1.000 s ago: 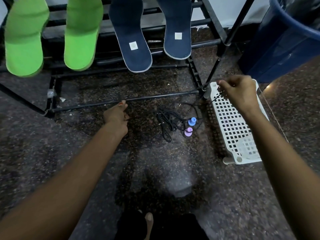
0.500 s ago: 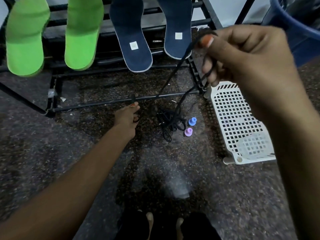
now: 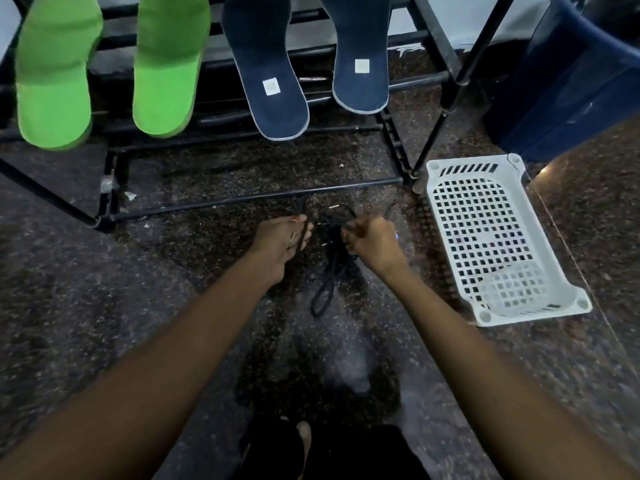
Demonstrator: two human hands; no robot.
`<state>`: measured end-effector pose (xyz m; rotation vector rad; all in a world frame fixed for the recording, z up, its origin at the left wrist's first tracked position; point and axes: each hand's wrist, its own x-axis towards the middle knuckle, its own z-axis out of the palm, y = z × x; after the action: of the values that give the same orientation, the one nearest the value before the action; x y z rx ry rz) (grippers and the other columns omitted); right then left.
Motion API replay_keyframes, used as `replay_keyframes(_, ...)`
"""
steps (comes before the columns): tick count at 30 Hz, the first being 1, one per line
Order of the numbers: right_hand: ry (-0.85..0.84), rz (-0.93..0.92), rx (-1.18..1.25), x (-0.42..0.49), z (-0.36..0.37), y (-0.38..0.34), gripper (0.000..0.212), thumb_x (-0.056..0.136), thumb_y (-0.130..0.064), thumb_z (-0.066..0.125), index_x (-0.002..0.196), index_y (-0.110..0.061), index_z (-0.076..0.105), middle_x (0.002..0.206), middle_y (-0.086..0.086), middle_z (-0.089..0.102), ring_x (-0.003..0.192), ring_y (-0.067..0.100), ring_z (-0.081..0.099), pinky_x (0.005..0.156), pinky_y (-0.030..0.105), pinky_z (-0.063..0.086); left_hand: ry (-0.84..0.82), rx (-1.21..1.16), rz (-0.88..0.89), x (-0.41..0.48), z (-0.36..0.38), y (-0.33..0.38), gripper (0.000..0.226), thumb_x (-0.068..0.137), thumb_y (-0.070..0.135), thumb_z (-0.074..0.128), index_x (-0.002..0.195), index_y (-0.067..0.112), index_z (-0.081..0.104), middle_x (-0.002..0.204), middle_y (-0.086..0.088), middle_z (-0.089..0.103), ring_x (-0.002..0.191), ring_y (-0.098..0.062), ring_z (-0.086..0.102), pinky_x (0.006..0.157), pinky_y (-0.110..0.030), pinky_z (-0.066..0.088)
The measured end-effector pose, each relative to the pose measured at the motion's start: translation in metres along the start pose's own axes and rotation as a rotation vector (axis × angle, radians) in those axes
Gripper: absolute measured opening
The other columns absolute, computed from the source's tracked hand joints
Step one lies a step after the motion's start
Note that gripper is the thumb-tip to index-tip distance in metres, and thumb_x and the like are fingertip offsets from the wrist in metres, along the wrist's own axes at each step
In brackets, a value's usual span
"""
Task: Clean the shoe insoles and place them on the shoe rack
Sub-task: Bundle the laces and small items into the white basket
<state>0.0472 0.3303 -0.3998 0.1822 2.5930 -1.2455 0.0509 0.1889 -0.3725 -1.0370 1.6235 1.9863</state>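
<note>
On the floor (image 3: pixel 166 306), a black lace (image 3: pixel 330 271) was pinched by the left hand (image 3: pixel 277 237); another strand was gripped in the curled right hand (image 3: pixel 374 242)

The floor (image 3: pixel 104 306) is speckled polished stone with a soft gloss. The shoe rack (image 3: pixel 242 199) is black tubing with a dull sheen. The green insoles (image 3: pixel 55 81) look matt and foamy, the navy insoles (image 3: pixel 270 64) cloth-faced. The white basket (image 3: pixel 467 161) and blue bin (image 3: pixel 554 98) are smooth plastic. The black laces (image 3: pixel 329 282) look like matt cord.
</note>
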Motion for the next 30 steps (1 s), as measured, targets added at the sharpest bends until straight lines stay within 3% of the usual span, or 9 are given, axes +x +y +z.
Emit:
replay_keyframes(3, -0.006, -0.015, -0.133, 0.003, 0.006, -0.001, 0.021, 0.087, -0.003, 0.055, 0.105, 0.002, 0.065, 0.1, 0.023, 0.066, 0.097, 0.034, 0.059, 0.081, 0.027, 0.038, -0.025, 0.051, -0.004, -0.003, 0.002, -0.002, 0.026, 0.1, 0.01, 0.046, 0.121, -0.001, 0.057, 0.123, -0.016, 0.062, 0.108, -0.022, 0.06, 0.085, -0.025, 0.046)
replay_keyframes(6, 0.032, -0.012, -0.22, 0.006, 0.006, 0.001, 0.032, 0.085, -0.001, 0.05, 0.114, -0.008, 0.064, 0.106, 0.021, 0.064, 0.101, 0.034, 0.059, 0.084, 0.032, 0.042, -0.056, 0.098, 0.003, -0.005, 0.004, -0.003, 0.024, 0.1, 0.011, 0.045, 0.118, 0.0, 0.057, 0.123, -0.016, 0.062, 0.116, -0.024, 0.058, 0.086, -0.026, 0.045)
replay_keyframes(8, 0.122, -0.065, -0.196, 0.007, 0.003, -0.002, 0.038, 0.082, 0.006, 0.047, 0.114, -0.006, 0.063, 0.107, 0.02, 0.065, 0.101, 0.033, 0.059, 0.086, 0.031, 0.044, -0.087, 0.143, 0.005, -0.006, 0.005, -0.002, 0.023, 0.1, 0.011, 0.045, 0.116, 0.001, 0.058, 0.12, -0.015, 0.063, 0.115, -0.023, 0.059, 0.087, -0.025, 0.046)
replay_keyframes(10, 0.156, -0.193, -0.055, 0.005, -0.001, -0.009, 0.042, 0.078, 0.013, 0.046, 0.113, -0.002, 0.063, 0.109, 0.019, 0.063, 0.102, 0.029, 0.059, 0.084, 0.017, 0.04, -0.132, 0.199, 0.005, -0.008, 0.004, 0.0, 0.022, 0.1, 0.01, 0.046, 0.116, 0.001, 0.058, 0.114, -0.012, 0.063, 0.112, -0.022, 0.059, 0.087, -0.025, 0.046)
replay_keyframes(14, -0.053, -0.411, -0.012, 0.004, -0.006, -0.019, 0.038, 0.078, 0.01, 0.057, 0.112, -0.006, 0.065, 0.113, 0.01, 0.063, 0.104, 0.011, 0.053, 0.088, 0.01, 0.035, -0.237, 0.318, 0.047, -0.01, -0.002, 0.009, 0.016, 0.099, 0.01, 0.047, 0.105, 0.007, 0.062, 0.095, -0.004, 0.064, 0.103, -0.016, 0.059, 0.08, -0.02, 0.047)
replay_keyframes(18, -0.13, -0.414, 0.049, 0.007, -0.015, -0.02, 0.021, 0.084, -0.003, 0.062, 0.104, -0.005, 0.069, 0.103, 0.006, 0.069, 0.092, 0.005, 0.059, 0.084, 0.018, 0.046, -0.23, 0.412, 0.124, -0.01, -0.007, 0.018, 0.02, 0.097, 0.012, 0.051, 0.11, 0.003, 0.063, 0.103, -0.005, 0.064, 0.1, -0.011, 0.058, 0.08, -0.018, 0.049)
replay_keyframes(22, -0.133, -0.346, 0.228, 0.008, -0.03, -0.021, 0.02, 0.082, 0.0, 0.063, 0.097, -0.011, 0.069, 0.086, -0.005, 0.067, 0.072, -0.01, 0.059, 0.073, 0.01, 0.044, -0.356, 0.309, 0.06, -0.017, -0.011, 0.024, 0.017, 0.096, 0.008, 0.051, 0.102, 0.0, 0.064, 0.079, -0.003, 0.072, 0.065, -0.004, 0.069, 0.06, -0.013, 0.054)
replay_keyframes(27, -0.035, -0.304, 0.442, 0.007, -0.033, -0.025, 0.025, 0.079, 0.008, 0.063, 0.096, -0.01, 0.065, 0.066, -0.017, 0.067, 0.066, -0.008, 0.06, 0.067, 0.008, 0.044, -0.569, 0.204, 0.0, -0.029, -0.011, 0.03, 0.018, 0.096, 0.005, 0.046, 0.095, 0.005, 0.063, 0.076, -0.001, 0.074, 0.07, -0.003, 0.07, 0.061, -0.011, 0.053)
replay_keyframes(30, 0.026, -0.254, 0.556, 0.0, -0.025, -0.025, 0.023, 0.082, 0.01, 0.058, 0.102, -0.001, 0.063, 0.066, -0.015, 0.068, 0.062, -0.006, 0.06, 0.062, 0.009, 0.046, -0.577, -0.022, 0.005, -0.033, -0.007, 0.033, 0.02, 0.097, 0.006, 0.043, 0.093, 0.006, 0.062, 0.077, -0.003, 0.074, 0.069, -0.005, 0.07, 0.061, -0.013, 0.054)
